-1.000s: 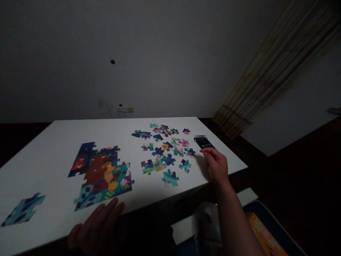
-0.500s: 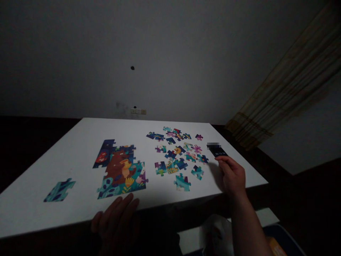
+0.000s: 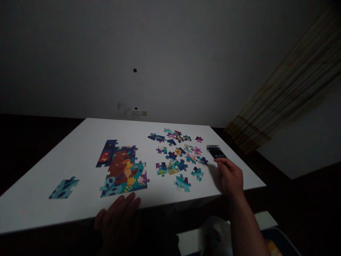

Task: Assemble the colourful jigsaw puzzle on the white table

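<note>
My right hand (image 3: 230, 176) is closed in a pinch at the near edge of a dark phone (image 3: 218, 154), whose screen shows pale timer digits. Fingers stretched out, my left hand (image 3: 119, 211) rests open on the near table edge, holding nothing. Just beyond it lies a partly joined jigsaw puzzle (image 3: 124, 170) with a brown bear, a smaller yellowish animal and plants. To its left is a separate teal, leaf-patterned puzzle section (image 3: 64, 187). Several loose puzzle pieces (image 3: 182, 165) are scattered between the joined part and the phone.
The white table (image 3: 87, 135) stands before a grey wall (image 3: 181, 71) with a socket strip (image 3: 139, 112). A curtain (image 3: 282, 96) hangs at the right. Below the near edge are a clear plastic bag (image 3: 214, 233) and a dark container (image 3: 283, 240) with something orange inside.
The view has shifted slightly, and the digits on the phone have changed. Both hands keep their places, and the puzzle pieces lie as before.
</note>
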`<state>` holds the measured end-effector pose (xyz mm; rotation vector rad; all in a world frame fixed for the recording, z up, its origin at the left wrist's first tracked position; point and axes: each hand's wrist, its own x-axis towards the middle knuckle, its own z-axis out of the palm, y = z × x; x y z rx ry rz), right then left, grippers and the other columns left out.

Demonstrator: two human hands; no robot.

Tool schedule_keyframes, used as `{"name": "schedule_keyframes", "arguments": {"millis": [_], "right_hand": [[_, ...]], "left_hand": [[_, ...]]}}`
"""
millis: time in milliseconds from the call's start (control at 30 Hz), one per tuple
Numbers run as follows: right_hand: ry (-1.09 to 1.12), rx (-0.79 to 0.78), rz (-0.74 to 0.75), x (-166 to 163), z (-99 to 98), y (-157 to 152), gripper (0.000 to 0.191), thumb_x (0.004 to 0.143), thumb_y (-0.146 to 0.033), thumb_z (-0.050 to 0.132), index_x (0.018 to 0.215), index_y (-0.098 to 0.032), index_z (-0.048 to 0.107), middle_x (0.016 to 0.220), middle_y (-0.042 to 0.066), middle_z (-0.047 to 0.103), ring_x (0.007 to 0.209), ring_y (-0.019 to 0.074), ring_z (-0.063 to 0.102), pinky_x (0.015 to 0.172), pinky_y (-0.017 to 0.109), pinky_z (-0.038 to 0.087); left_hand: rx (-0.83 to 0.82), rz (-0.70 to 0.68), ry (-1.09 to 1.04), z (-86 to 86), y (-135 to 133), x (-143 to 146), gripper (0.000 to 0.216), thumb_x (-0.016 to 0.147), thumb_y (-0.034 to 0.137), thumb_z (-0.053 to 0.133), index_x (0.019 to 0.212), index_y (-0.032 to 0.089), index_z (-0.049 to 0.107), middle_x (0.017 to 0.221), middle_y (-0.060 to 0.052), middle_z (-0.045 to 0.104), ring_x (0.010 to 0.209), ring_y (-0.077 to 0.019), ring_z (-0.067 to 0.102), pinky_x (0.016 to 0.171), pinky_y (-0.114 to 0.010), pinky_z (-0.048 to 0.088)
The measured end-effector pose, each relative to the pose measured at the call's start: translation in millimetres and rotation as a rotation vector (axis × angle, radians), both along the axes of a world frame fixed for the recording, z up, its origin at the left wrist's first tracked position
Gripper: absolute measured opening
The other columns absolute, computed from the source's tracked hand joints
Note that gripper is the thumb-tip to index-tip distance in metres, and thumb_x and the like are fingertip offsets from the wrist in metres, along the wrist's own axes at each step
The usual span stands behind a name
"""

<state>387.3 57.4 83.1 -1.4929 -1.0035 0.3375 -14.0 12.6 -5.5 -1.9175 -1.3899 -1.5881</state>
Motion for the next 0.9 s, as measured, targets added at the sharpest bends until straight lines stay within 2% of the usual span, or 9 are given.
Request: {"name": "schedule_keyframes", "arguments": {"millis": [200, 400, 667, 900], "right_hand": [[0.014, -0.003, 0.011, 1.9, -2.0, -0.2, 0.029, 0.084, -0.044, 0.076, 0.095, -0.018, 0.082, 0.059, -0.003, 0.050, 0.055, 0.0151, 0.040, 0.053, 0.030, 0.024], [-0.006, 0.001, 0.012, -0.4, 1.1, 0.0, 0.030, 0.082, -0.045, 0.076, 0.093, -0.018, 0.082, 0.060, -0.003, 0.050, 0.055, 0.0148, 0.040, 0.053, 0.030, 0.025], [0.030, 0.006, 0.026, 1.8, -3.0, -1.0, 0.029, 0.085, -0.045, 0.077, 0.096, -0.018, 0.081, 0.059, -0.004, 0.047, 0.055, 0.0142, 0.038, 0.053, 0.030, 0.025], [0.057, 0.020, 0.050, 2.2, -4.3, -0.7, 0.029, 0.086, -0.046, 0.078, 0.097, -0.019, 0.081, 0.059, -0.004, 0.047, 0.054, 0.0142, 0.038, 0.052, 0.030, 0.025]], "left_hand": [[-0.007, -0.013, 0.039, 4.7, -1.1, -2.1, 0.018, 0.101, 0.024, 0.062, 0.110, 0.029, 0.076, 0.108, -0.004, 0.083, 0.108, -0.0248, 0.067, 0.120, -0.047, 0.027], [-0.009, -0.015, 0.011, 2.0, -0.5, -0.3, 0.019, 0.099, 0.022, 0.064, 0.111, 0.030, 0.076, 0.108, -0.004, 0.083, 0.108, -0.0254, 0.067, 0.115, -0.047, 0.032], [-0.019, -0.002, 0.041, -6.2, -1.8, -3.2, 0.025, 0.097, 0.023, 0.065, 0.117, 0.032, 0.076, 0.113, -0.003, 0.082, 0.112, -0.0246, 0.069, 0.125, -0.050, 0.024], [0.013, 0.004, 0.072, -6.2, -1.9, -5.3, 0.027, 0.096, 0.021, 0.066, 0.119, 0.032, 0.076, 0.114, -0.003, 0.083, 0.113, -0.0241, 0.069, 0.127, -0.049, 0.022]]}}
